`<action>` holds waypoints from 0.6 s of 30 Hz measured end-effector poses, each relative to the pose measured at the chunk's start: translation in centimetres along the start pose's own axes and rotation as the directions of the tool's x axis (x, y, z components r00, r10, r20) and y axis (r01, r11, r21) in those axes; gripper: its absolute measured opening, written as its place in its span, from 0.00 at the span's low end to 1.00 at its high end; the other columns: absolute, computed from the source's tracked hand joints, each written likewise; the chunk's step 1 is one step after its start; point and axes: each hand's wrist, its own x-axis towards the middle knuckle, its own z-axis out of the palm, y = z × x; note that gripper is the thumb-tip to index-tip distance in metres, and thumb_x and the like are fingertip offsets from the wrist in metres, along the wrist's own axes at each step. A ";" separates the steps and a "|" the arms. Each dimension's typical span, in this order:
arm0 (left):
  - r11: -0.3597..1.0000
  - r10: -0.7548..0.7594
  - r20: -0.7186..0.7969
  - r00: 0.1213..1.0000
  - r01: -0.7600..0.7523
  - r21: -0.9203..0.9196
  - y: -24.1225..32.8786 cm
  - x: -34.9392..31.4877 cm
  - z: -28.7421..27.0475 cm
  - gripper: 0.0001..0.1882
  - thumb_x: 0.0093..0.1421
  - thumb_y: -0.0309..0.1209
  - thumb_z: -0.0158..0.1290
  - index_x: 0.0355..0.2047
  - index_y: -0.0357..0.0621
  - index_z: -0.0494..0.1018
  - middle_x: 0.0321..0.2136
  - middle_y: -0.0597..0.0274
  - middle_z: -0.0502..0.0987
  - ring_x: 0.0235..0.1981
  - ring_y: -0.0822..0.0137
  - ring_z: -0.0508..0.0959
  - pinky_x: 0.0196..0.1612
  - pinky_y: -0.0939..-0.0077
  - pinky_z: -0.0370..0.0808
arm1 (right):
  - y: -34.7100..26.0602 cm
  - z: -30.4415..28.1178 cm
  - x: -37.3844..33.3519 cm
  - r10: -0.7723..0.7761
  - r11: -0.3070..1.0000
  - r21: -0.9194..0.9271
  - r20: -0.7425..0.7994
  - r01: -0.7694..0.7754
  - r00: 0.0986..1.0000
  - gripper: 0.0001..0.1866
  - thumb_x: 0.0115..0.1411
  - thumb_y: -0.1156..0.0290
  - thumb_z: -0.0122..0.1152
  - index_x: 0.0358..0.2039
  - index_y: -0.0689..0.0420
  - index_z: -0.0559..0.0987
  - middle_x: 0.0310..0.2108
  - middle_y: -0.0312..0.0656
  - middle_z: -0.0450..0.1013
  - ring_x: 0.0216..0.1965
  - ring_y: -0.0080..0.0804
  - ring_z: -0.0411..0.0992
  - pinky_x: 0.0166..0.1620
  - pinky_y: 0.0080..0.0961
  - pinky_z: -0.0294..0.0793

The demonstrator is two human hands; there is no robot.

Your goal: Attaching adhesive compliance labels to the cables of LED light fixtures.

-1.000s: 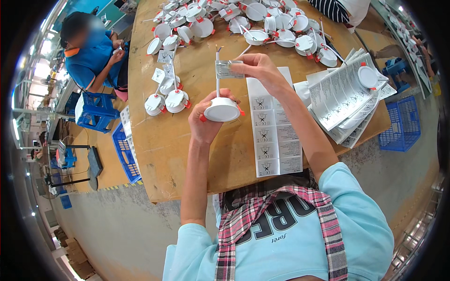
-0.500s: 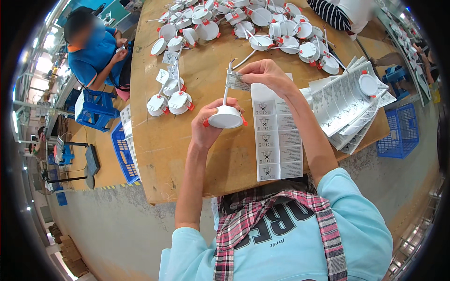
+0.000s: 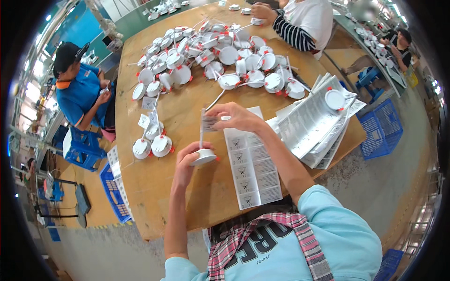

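Observation:
My left hand (image 3: 185, 164) grips a round white downlight (image 3: 204, 157) with red clips over the near part of the wooden table. Its white cable (image 3: 201, 138) stands upright from the lamp. A silvery printed label (image 3: 209, 123) hangs beside the cable's upper end, seemingly stuck to it. The fingers of my right hand (image 3: 236, 116) are closed on this label's right side. Under my right forearm lies a sheet of printed labels (image 3: 251, 164). Left of my hands, several downlights (image 3: 161, 145) with labels on their cables stand together.
A large heap of downlights (image 3: 228, 55) covers the table's far part. At right lies a stack of label sheets (image 3: 304, 126) with one downlight (image 3: 334, 99) on top. Blue crates (image 3: 382, 129) stand beyond the table's edges. Co-workers sit at left and far right.
The view has tilted up, showing more of the far table. The lamp is turned slightly in my left hand. My right hand stays at the label by the cable.

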 end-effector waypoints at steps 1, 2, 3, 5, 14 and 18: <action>0.981 0.064 -0.063 0.996 -0.051 0.187 0.4 -0.9 -0.4 0.24 0.51 0.38 0.50 0.45 0.32 0.70 0.40 0.47 0.75 0.43 0.56 0.76 0.48 0.66 0.70 | -0.1 0.4 0.3 -0.045 0.998 -0.051 -0.081 0.041 0.996 0.15 0.51 0.72 0.61 0.41 0.62 0.78 0.36 0.37 0.75 0.36 0.22 0.71 0.44 0.22 0.71; 0.981 0.068 -0.086 0.994 -0.051 0.185 0.4 -0.9 -0.5 0.24 0.51 0.38 0.50 0.45 0.32 0.70 0.40 0.47 0.75 0.43 0.56 0.76 0.48 0.66 0.70 | -0.2 1.0 0.7 -0.092 0.992 -0.099 -0.155 0.077 0.984 0.15 0.52 0.73 0.60 0.42 0.62 0.77 0.37 0.38 0.75 0.37 0.23 0.71 0.44 0.22 0.71; 0.772 0.275 -0.087 0.957 -0.167 0.613 0.5 -0.1 -0.8 0.20 0.51 0.33 0.51 0.44 0.36 0.71 0.41 0.50 0.74 0.46 0.56 0.74 0.49 0.66 0.70 | -0.3 0.5 0.5 0.091 0.994 0.084 -0.213 -0.075 0.973 0.17 0.52 0.73 0.60 0.44 0.62 0.76 0.40 0.40 0.75 0.39 0.25 0.72 0.45 0.23 0.71; 0.308 0.468 0.011 0.884 -0.175 0.935 0.8 0.1 -1.2 0.16 0.52 0.25 0.52 0.43 0.41 0.72 0.42 0.55 0.72 0.52 0.55 0.69 0.53 0.64 0.66 | -0.9 -0.2 0.3 0.065 0.998 0.010 -0.288 -0.065 0.955 0.15 0.56 0.71 0.58 0.44 0.62 0.76 0.40 0.41 0.75 0.40 0.25 0.72 0.45 0.23 0.71; -0.011 0.536 0.038 0.844 -0.037 0.999 0.0 0.1 -6.2 0.17 0.55 0.25 0.52 0.46 0.45 0.70 0.47 0.63 0.70 0.59 0.62 0.63 0.63 0.56 0.48 | -0.9 1.1 0.5 0.180 0.984 0.049 -0.254 -0.173 0.950 0.13 0.59 0.72 0.56 0.44 0.62 0.76 0.35 0.40 0.76 0.39 0.23 0.72 0.45 0.21 0.70; 0.013 0.563 0.033 0.826 -0.049 0.999 -0.1 0.9 -8.2 0.16 0.56 0.24 0.51 0.47 0.44 0.70 0.48 0.63 0.70 0.58 0.62 0.64 0.63 0.57 0.50 | -0.6 0.9 0.6 0.176 0.983 0.010 -0.297 -0.181 0.939 0.13 0.59 0.72 0.55 0.43 0.63 0.76 0.34 0.40 0.75 0.38 0.23 0.73 0.45 0.20 0.70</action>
